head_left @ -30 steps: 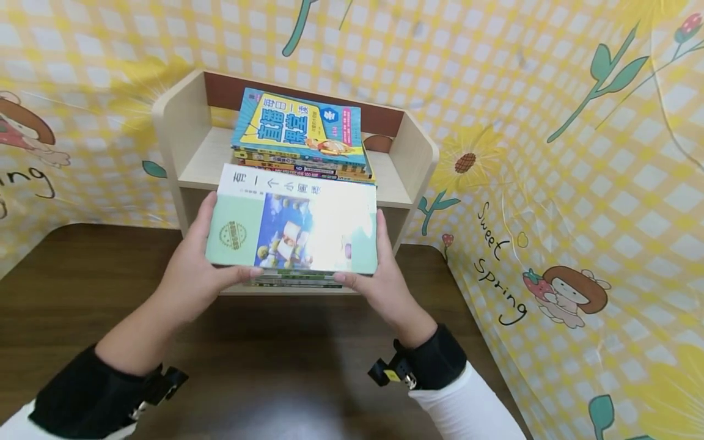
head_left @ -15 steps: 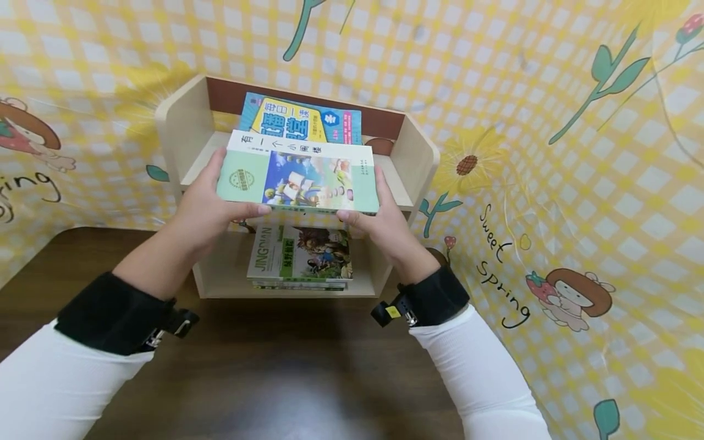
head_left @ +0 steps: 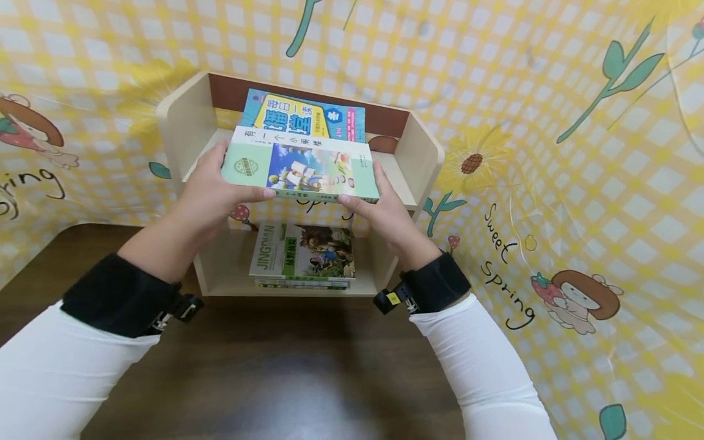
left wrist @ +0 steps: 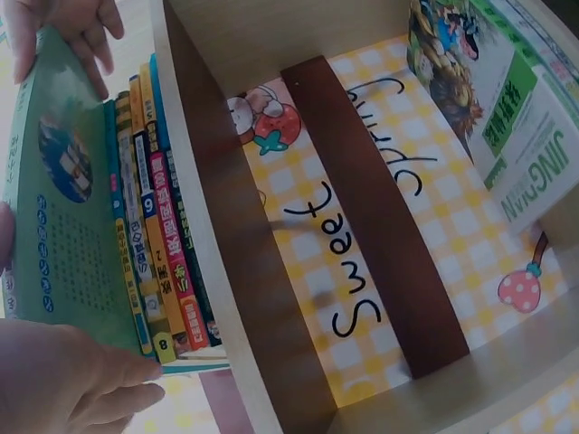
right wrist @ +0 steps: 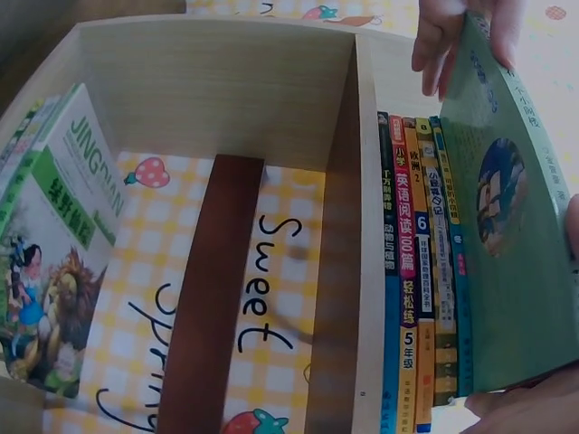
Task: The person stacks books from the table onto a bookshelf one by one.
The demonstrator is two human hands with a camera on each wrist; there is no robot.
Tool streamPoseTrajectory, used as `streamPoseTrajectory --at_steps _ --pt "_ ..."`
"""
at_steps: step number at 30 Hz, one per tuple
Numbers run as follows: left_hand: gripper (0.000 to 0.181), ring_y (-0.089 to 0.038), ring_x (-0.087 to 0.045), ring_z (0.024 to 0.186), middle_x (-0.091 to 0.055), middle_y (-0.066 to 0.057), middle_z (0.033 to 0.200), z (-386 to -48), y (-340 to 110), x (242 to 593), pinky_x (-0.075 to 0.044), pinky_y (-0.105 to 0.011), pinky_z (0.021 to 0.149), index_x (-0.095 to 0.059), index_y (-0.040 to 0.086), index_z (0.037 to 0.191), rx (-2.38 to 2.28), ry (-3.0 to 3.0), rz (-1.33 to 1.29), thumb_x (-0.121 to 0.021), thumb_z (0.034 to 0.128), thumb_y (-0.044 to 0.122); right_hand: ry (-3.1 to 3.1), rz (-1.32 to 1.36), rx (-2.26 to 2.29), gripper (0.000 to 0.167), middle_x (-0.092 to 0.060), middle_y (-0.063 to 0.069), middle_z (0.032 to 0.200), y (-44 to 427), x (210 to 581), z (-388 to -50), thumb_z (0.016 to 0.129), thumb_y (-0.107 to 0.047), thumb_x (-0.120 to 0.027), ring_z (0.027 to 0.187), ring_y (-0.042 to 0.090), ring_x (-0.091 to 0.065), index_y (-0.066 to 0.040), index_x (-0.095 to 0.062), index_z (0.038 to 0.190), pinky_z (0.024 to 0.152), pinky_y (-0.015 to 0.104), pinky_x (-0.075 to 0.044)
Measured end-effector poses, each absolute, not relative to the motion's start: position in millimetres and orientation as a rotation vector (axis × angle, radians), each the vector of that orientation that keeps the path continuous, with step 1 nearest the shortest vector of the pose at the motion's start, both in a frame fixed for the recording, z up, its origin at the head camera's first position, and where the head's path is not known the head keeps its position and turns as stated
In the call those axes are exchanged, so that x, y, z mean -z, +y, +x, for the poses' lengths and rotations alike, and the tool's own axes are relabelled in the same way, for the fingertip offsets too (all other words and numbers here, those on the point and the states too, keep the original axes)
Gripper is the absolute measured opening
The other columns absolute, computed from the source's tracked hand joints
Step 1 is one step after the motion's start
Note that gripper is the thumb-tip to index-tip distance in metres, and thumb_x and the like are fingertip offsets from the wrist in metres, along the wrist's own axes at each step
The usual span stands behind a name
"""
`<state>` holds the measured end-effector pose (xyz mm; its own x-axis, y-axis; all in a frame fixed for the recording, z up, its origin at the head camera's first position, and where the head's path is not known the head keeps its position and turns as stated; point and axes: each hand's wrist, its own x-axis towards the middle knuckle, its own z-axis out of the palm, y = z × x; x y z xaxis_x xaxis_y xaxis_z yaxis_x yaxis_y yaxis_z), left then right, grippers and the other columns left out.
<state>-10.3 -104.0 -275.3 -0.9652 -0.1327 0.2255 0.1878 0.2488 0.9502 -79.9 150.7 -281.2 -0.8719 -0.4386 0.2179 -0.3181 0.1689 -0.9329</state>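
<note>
Both hands hold a green and white storybook (head_left: 319,168) flat by its two short ends, thumbs along the near edge. My left hand (head_left: 211,186) grips the left end and my right hand (head_left: 390,214) the right end. Underneath and behind it is a stack of books on the upper shelf, topped by a blue and yellow book (head_left: 335,122). The left wrist view shows the storybook's green underside (left wrist: 68,226) tilted slightly away from the coloured spines (left wrist: 163,226). In the right wrist view a gap likewise separates the storybook (right wrist: 507,271) from the stack at its upper end.
A pale wooden bookshelf (head_left: 184,122) stands against a yellow checked cloth (head_left: 484,79). On its lower shelf lies a stack of books with a lion on the top cover (head_left: 308,250). Raised side panels (head_left: 420,153) flank the upper shelf. Dark wooden flooring (head_left: 308,366) lies in front.
Both hands have carried the storybook forward over the upper stack, covering part of the blue and yellow book. The lower stack has come into view. Movement over the last half second is slight.
</note>
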Motion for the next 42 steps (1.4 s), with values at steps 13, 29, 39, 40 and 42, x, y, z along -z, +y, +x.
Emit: streamPoseTrajectory --at_steps 13,29,39,40,42 --pt "0.086 -0.024 -0.044 0.116 -0.044 -0.009 0.134 -39.1 -115.6 267.0 -0.035 -0.04 0.101 -0.026 0.013 0.151 1.525 -2.413 -0.001 -0.077 0.0834 0.03 2.759 -0.738 1.327 0.085 -0.002 -0.002 0.163 141.6 259.1 -94.6 0.092 -0.041 -0.064 0.145 0.016 0.019 -0.023 -0.011 0.156 0.119 0.045 -0.002" --pt "0.082 -0.036 -0.038 0.129 -0.039 -0.019 0.145 -64.5 -114.6 256.8 -0.028 -0.051 0.11 -0.025 0.01 0.153 1.445 -2.508 -0.033 -0.071 0.0884 0.032 2.812 -0.645 1.086 0.084 -0.01 -0.001 0.162 139.6 242.1 -123.6 0.093 -0.044 -0.06 0.146 0.018 0.016 -0.023 -0.008 0.156 0.12 0.041 0.003" --pt "0.085 -0.035 -0.035 0.135 -0.037 -0.017 0.149 -78.5 -116.6 252.5 -0.026 -0.048 0.114 -0.019 0.012 0.155 1.505 -2.488 -0.026 -0.07 0.0891 0.028 2.814 -0.574 1.05 0.088 -0.003 0.002 0.163 134.2 236.9 -138.3 0.092 -0.047 -0.059 0.146 0.018 0.017 -0.02 -0.005 0.156 0.12 0.042 0.002" --pt "0.086 -0.034 -0.034 0.136 -0.036 -0.016 0.149 -79.5 -116.7 252.6 -0.026 -0.048 0.114 -0.017 0.012 0.155 1.514 -2.487 -0.015 -0.07 0.0892 0.029 2.807 -0.57 1.057 0.088 -0.003 0.002 0.163 133.9 236.6 -139.1 0.092 -0.047 -0.059 0.146 0.017 0.017 -0.02 -0.005 0.156 0.12 0.041 0.002" --pt "0.086 -0.034 -0.035 0.135 -0.037 -0.016 0.149 -81.6 -116.9 253.1 -0.026 -0.048 0.114 -0.017 0.012 0.155 1.521 -2.487 -0.008 -0.07 0.0892 0.029 2.806 -0.567 1.06 0.088 -0.003 0.002 0.163 133.4 236.4 -140.6 0.093 -0.047 -0.059 0.146 0.017 0.016 -0.019 -0.004 0.156 0.12 0.041 0.002"
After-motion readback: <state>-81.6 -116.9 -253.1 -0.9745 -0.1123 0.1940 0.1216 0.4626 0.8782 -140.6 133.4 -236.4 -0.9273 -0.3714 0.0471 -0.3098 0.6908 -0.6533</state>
